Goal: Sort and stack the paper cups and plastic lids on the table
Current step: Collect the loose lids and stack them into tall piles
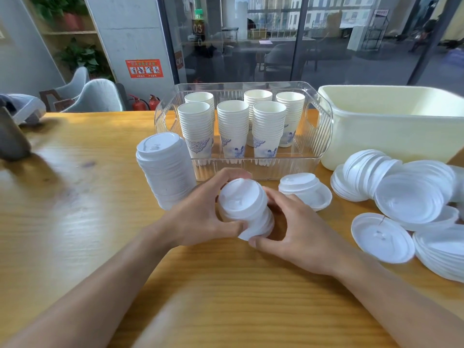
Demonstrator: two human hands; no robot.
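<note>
Both our hands curled round a short lid stack (244, 209), left hand (200, 217), right hand (296, 229), tall lid stack (165, 169) beside clear tray (251, 169) of cup stacks (232, 126)

White lid stack (247, 209) tilted, held above table; cup stacks (232, 126) upright (in clear bin).

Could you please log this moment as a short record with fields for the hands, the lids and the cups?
left hand: left hand grips the small lid stack from the left
right hand: right hand grips the same stack from the right
tall lid stack: tall lid stack stands on the table, left of the clear tray
cups: six cup stacks upright in the tray
loose lids: loose lids heaped at right, unsorted
bin: cream bin behind the heap
</note>
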